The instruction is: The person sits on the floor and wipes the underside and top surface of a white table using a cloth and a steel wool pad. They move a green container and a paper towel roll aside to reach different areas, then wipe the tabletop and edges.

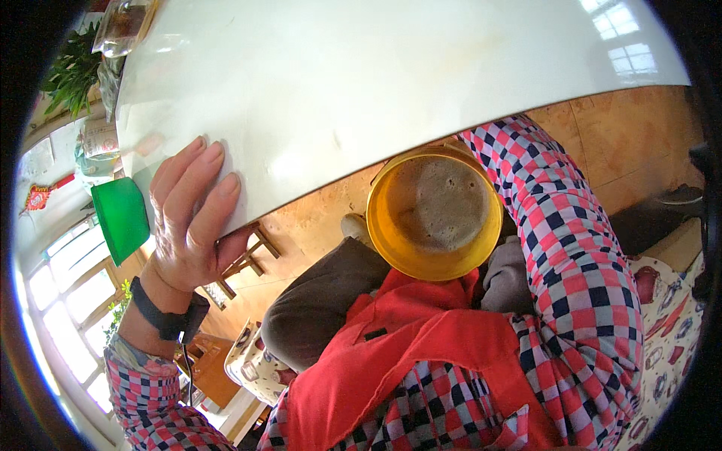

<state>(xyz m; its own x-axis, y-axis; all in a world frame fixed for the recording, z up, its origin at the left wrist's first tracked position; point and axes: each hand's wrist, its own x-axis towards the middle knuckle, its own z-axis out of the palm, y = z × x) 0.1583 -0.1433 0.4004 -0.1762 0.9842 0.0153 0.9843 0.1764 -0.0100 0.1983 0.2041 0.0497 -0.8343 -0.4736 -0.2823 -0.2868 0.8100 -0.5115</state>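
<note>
My left hand (pixel 189 217) lies at the left end of a glossy white tabletop (pixel 350 90), its fingers spread over the edge and nothing held. Its wrist wears a black strap with a cable. A yellow bucket (pixel 379 222) of cloudy, foamy grey-brown liquid is just below the table's near edge, above my lap. My right arm, in a checked sleeve, reaches under the tabletop beside the bucket; my right hand is hidden there. A red apron (pixel 361 383) covers my front.
A green plastic container (pixel 119 217) is beyond the table's left end, near my left hand. At the upper left are a clear container with dark contents (pixel 123 28) and a leafy plant (pixel 73 73). A wooden stool (pixel 251 259) stands on the tiled floor, and patterned seat fabric (pixel 657 361) lies at right.
</note>
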